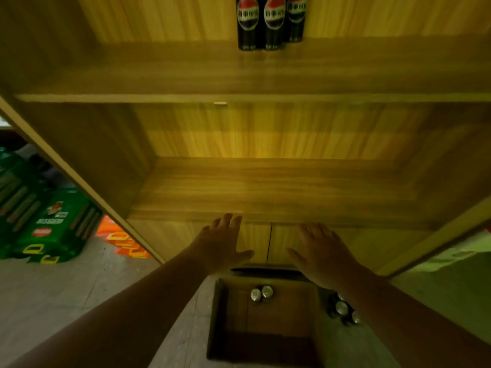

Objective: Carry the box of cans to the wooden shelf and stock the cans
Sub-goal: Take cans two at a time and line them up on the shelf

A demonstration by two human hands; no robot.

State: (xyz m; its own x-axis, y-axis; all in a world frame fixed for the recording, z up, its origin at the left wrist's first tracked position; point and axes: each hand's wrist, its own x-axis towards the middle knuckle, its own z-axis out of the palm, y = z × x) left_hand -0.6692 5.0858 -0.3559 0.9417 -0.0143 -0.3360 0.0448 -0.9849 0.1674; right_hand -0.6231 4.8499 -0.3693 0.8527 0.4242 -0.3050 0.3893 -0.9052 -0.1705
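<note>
A brown cardboard box (pixel 225 314) sits open on the floor in front of the wooden shelf (pixel 265 195). Two cans (pixel 261 293) stand inside it near its far wall. More cans (pixel 342 309) sit on the floor right of the box, partly hidden by my right forearm. Three black cans (pixel 271 22) stand on the upper shelf board. My left hand (pixel 223 243) hovers above the box, fingers spread, holding nothing. My right hand (pixel 318 251) is beside it, also spread and holding nothing.
Green drink cases (pixel 50 224) are stacked on the floor left of the shelf, with orange packaging (pixel 119 240) behind them. Two cabinet doors (pixel 271 243) close the shelf's bottom section. Grey floor (pixel 79 288) lies to the left of the box.
</note>
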